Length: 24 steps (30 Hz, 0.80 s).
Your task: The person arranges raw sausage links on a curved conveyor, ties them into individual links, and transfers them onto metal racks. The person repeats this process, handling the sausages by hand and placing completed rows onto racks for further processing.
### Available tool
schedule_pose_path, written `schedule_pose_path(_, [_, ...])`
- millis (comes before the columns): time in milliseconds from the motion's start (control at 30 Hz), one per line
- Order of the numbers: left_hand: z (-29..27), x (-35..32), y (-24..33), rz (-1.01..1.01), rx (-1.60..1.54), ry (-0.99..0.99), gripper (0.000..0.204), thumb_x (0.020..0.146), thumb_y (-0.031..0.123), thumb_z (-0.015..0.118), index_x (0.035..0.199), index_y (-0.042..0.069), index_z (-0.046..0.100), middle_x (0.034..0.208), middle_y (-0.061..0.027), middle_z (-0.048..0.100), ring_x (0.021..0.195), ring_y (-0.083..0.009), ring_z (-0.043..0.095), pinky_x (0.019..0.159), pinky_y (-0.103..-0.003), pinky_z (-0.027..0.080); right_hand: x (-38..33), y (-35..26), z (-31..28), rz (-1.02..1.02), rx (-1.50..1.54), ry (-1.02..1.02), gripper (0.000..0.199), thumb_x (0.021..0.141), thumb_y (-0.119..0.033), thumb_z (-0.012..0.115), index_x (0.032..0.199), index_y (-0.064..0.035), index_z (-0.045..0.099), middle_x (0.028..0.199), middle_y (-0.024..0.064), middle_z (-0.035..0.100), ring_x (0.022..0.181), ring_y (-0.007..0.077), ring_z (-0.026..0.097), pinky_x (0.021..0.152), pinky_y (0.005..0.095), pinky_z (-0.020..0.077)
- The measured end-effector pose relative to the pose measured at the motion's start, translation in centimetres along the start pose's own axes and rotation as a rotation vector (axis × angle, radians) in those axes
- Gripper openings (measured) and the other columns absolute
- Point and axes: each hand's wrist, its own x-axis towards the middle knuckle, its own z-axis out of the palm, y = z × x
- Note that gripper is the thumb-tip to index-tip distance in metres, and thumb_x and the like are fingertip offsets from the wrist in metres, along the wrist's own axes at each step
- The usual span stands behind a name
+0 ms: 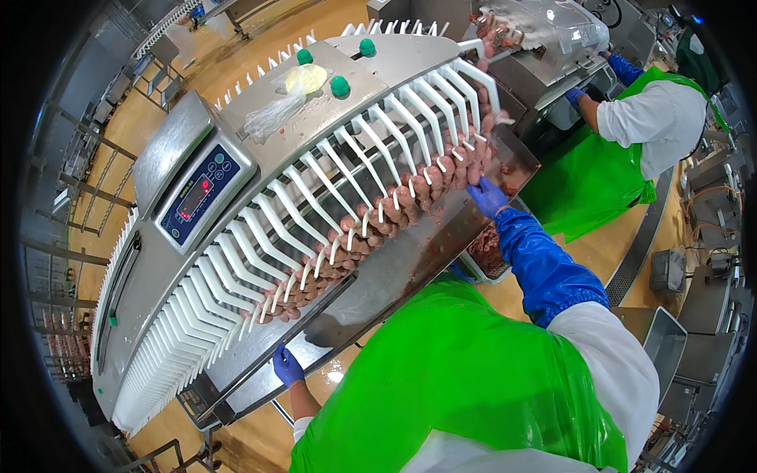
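Sausages (pixel 378 217) run in a long pink row along the machine's (pixel 158 150) white dividers (pixel 315 205), one link per slot, from low on the left up to the far right end. Right hand (pixel 486 197), blue-gloved, sits at the upper end of that row, fingers (pixel 476 186) curled in against the last links there — touching them, but whether it actually grips one is hard to tell. Blue sleeve (pixel 544 272) runs back from it to the green apron (pixel 457 378) filling the near foreground.

Left hand (pixel 287 366), also in a blue glove, is down at the machine's near steel edge (pixel 260 378), fingers closed over the rim, well apart from the sausages above it.

The links look raw, pale pink, plump and short, packed close, some doubled up near the right end. A tray (pixel 485 256) of more pink meat peeks out under the right forearm, mostly hidden by the sleeve.

Further up, a scale display (pixel 201 193) with a dark blue panel sits on the machine, and a crumpled plastic bag (pixel 288 98) lies between green knobs (pixel 340 86). Far right, another person (pixel 654 118) in a green apron and blue gloves works at a second machine (pixel 544 63); their hands are partly cut off behind it.
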Motion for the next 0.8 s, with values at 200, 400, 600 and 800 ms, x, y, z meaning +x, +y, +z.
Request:
schedule_pose_path(200, [-0.3, -0.2, 0.2, 0.010, -0.044, 0.056, 0.022, 0.090, 0.009, 0.053, 0.106, -0.001, 0.064, 0.102, -0.0160, 0.066, 0.093, -0.0268, 0.062, 0.086, -0.035, 0.048, 1.6, -0.4, -3.2, -0.103, 0.153, 0.220, 0.037, 0.082, -0.022, 0.067, 0.112, -0.0024, 0.057, 0.110, 0.0191, 0.060, 0.106, 0.0335, 0.057, 0.091, 0.0380, 0.0442])
schedule_pose_path(400, [-0.3, -2.4, 1.3, -0.099, -0.145, 0.105, 0.022, 0.090, 0.010, 0.051, 0.105, -0.001, 0.064, 0.103, -0.0158, 0.066, 0.095, -0.0265, 0.062, 0.086, -0.035, 0.047, 8.4, -1.8, -6.4, -0.359, 0.176, 0.353, 0.037, 0.087, -0.019, 0.064, 0.118, -0.0014, 0.054, 0.106, 0.0110, 0.061, 0.096, 0.0212, 0.058, 0.086, 0.0333, 0.0465])
schedule_pose_path(600, [-0.1, -7.0, 5.8, -0.232, 0.102, 0.022, 0.025, 0.091, 0.015, 0.051, 0.104, -0.001, 0.065, 0.105, -0.0171, 0.066, 0.092, -0.0272, 0.063, 0.083, -0.035, 0.048, 7.0, -0.1, -3.9, -0.056, 0.413, 0.028, 0.025, 0.091, -0.020, 0.059, 0.106, 0.0002, 0.057, 0.091, 0.0091, 0.062, 0.082, 0.0181, 0.056, 0.077, 0.0340, 0.0471])
schedule_pose_path(800, [0.0, -9.7, 11.7, -0.232, 0.171, 0.065, 0.025, 0.091, 0.016, 0.052, 0.104, -0.001, 0.065, 0.101, -0.0175, 0.067, 0.095, -0.0270, 0.064, 0.084, -0.036, 0.048, 7.1, 3.5, -6.1, -0.131, 0.418, 0.094, 0.040, 0.085, -0.023, 0.068, 0.115, -0.0004, 0.053, 0.101, 0.0151, 0.058, 0.095, 0.0227, 0.056, 0.087, 0.0346, 0.0445])
